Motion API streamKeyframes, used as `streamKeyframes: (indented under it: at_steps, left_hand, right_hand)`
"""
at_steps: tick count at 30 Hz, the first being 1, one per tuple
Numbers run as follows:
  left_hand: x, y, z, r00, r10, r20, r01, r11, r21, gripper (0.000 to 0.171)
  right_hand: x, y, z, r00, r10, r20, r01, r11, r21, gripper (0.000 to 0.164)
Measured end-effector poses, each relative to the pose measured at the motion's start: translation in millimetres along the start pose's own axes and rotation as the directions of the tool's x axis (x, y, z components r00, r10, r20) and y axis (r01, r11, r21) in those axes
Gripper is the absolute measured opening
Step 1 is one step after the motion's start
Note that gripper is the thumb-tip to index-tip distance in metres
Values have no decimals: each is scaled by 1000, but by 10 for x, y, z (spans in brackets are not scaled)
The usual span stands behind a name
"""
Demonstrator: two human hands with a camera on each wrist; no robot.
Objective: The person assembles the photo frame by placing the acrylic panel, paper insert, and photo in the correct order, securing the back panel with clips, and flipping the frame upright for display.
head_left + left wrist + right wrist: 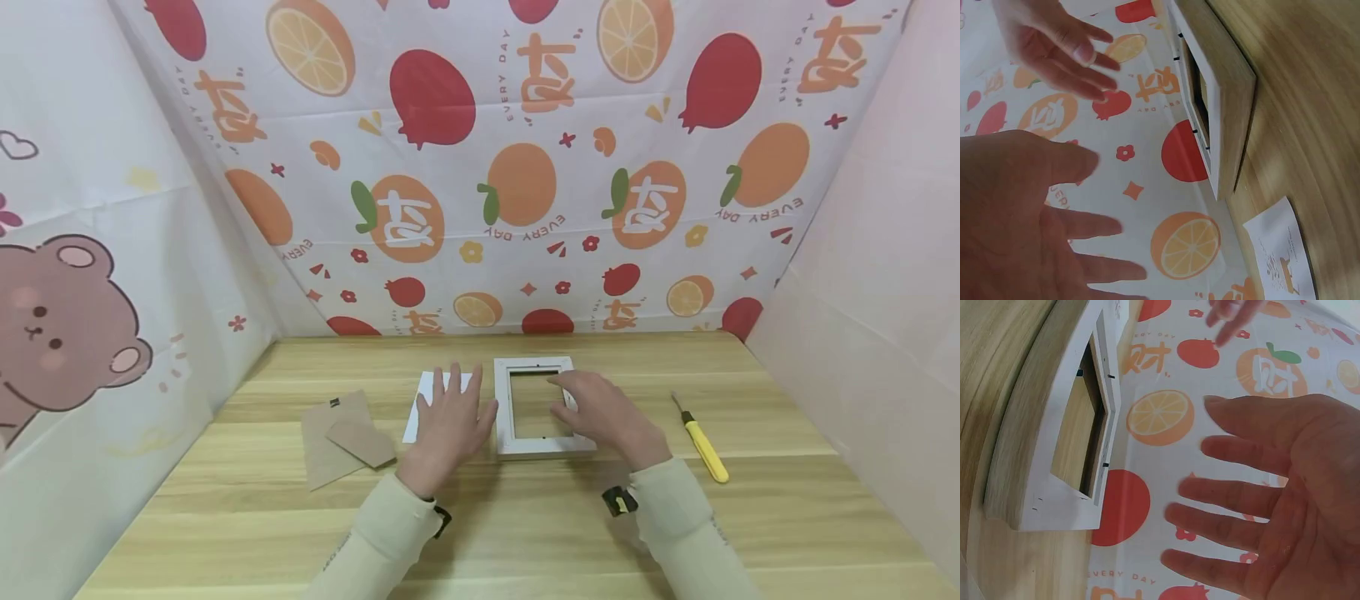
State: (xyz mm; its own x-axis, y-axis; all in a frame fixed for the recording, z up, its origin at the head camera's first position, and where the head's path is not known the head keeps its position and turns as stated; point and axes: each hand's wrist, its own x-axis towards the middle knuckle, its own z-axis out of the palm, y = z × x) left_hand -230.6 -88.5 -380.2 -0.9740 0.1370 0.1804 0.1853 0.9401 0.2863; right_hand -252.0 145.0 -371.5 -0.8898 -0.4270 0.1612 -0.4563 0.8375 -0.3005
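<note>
A white picture frame (505, 417) lies on the table, its opening showing the wood beneath. Over its right side hovers my right hand (609, 417), fingers spread and relaxed, holding nothing. My left hand (452, 425) is above a white card (413, 423) just left of the frame, covering part of it. In the left wrist view that card (1279, 253) bears a small brown print. Both wrist views show the hands raised off the table with straight, separated fingers. The frame's wooden side (1029, 419) appears close up in the right wrist view.
Left of the card lies a brown backing board (322, 454) with a smaller brown flap (363, 442) across it. A screwdriver with a yellow handle (707, 452) lies to the right. Fruit-printed cloth (525, 275) rises behind the wooden table (525, 525).
</note>
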Motion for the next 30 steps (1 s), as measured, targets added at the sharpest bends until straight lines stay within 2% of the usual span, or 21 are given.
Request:
streamKeyframes:
  at_steps: [3, 7, 10, 15, 19, 23, 27, 30]
  left_hand:
    - [-6, -7, -10, 999, 29, 14, -28, 999, -23, 54]
    - [16, -10, -17, 996, 89, -12, -89, 996, -26, 34]
    - [42, 4, -22, 993, 119, -10, -119, 991, -68, 18]
    - [74, -1, -4, 990, 127, 55, -117, 979, -164, 15]
    - [121, -49, 34, 986, 145, 86, -123, 968, -217, 22]
    - [183, -81, 98, 985, 125, 120, -94, 966, -241, 24]
    - [241, -83, 187, 978, 81, 192, -19, 951, -307, 25]
    - [274, -84, 257, 973, 58, 225, 22, 942, -336, 28]
  right_hand:
    - [-41, -1, -6, 999, 3, 42, -4, 1000, 30, 44]
    - [-124, 8, -30, 994, -66, 82, 62, 997, 52, 40]
    - [-199, 25, -64, 988, -126, 88, 122, 991, 52, 36]
    - [-299, 81, -133, 979, -161, 123, 155, 986, 57, 36]
    - [-344, 147, -163, 971, -191, 143, 183, 981, 67, 35]
    - [-396, 220, -167, 970, -180, 161, 172, 983, 60, 36]
    - [-442, 297, -168, 972, -145, 182, 135, 988, 70, 35]
    - [-458, 350, -158, 969, -159, 188, 144, 985, 90, 29]
